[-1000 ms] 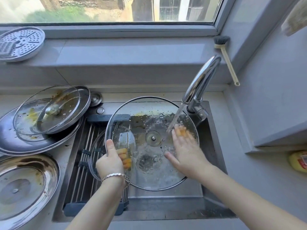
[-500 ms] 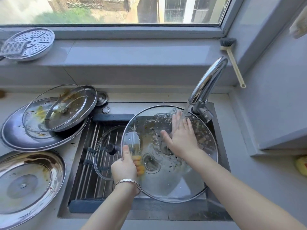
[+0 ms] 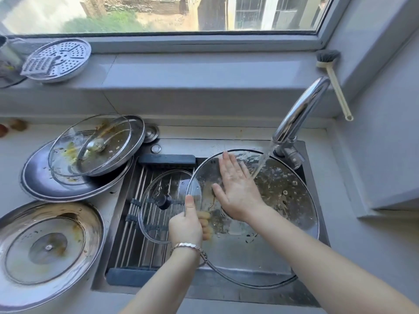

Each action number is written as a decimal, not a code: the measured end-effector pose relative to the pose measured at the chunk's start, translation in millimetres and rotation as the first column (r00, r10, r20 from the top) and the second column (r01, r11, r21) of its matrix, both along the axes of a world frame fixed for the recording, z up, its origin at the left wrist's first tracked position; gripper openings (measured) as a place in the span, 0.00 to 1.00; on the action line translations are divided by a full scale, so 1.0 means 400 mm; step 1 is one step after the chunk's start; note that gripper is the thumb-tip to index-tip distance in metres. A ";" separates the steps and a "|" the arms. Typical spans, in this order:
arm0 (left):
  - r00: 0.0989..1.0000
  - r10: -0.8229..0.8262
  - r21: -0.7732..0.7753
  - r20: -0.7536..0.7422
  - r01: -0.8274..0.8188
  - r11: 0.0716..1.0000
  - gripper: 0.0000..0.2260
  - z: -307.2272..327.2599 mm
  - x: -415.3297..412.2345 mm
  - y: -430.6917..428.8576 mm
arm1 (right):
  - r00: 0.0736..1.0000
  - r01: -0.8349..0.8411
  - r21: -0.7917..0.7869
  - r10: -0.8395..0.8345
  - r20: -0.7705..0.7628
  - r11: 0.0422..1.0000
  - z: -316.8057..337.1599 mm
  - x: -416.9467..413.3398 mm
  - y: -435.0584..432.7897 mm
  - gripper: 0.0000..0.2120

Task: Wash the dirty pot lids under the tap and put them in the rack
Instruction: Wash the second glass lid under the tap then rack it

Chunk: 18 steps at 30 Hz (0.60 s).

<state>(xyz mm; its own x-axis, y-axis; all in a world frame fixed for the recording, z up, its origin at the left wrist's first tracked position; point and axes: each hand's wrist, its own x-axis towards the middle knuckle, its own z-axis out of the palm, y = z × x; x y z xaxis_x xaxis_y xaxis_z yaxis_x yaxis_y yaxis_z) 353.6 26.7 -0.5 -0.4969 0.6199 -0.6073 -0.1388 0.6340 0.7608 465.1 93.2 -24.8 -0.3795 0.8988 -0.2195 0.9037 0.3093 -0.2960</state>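
Hands both on the big lid. The left hand pinches its left rim, thumb on the near face, fingers curled behind the glass. The right hand lies flat on the glass w/ fingers straight & slightly spread.

The big lid is held tilted over the right half of the sink, top edge by the tap. Water hits the glass just right of the right fingertips. Brownish smears & droplets show on its right side, so the wash is prob. mid-way, not done.

The rack spans the sink's left half w/ one small lid lying on it, black knob up. From this view the big lid's left edge overlaps it. A dirty stack, glass lid on steel ones, sits on the counter by the sink's back-left corner. Another steel lid is at the counter's front-left edge. So approx one racked, one in hand, several to go.

Risks:
- Wet glass is held by one pinch only. A hard push from the flat hand could pivot it or slip it out, and it would drop onto the steel & chip.
- Water on a tilted face can sheet off toward the sink's front edge & the arms.
- Racking it next to the small lid risks a glass-on-glass knock, esp. as space there looks tight.
- The stack sits tilted near the sink edge, so a nudge from the left arm could slide it.
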 end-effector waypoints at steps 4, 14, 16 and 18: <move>0.999 -0.030 0.007 -0.034 0.030 1.000 0.27 0.005 -0.001 0.004 | 0.950 -0.296 0.060 0.301 -0.085 0.953 -0.002 -0.037 -0.054 0.29; 1.000 -0.003 0.024 -0.006 0.003 1.000 0.28 -0.007 -0.006 0.004 | 0.985 -0.152 0.083 0.158 -0.072 0.985 -0.011 -0.039 -0.022 0.30; 1.000 0.021 0.038 0.022 -0.022 0.999 0.28 -0.012 -0.014 0.004 | 0.999 0.006 0.071 -0.004 -0.031 0.997 -0.025 0.006 0.008 0.31; 0.999 0.038 0.046 0.019 -0.039 0.998 0.28 -0.018 -0.019 0.004 | 0.991 0.130 0.048 -0.130 -0.015 0.990 -0.037 0.050 0.022 0.34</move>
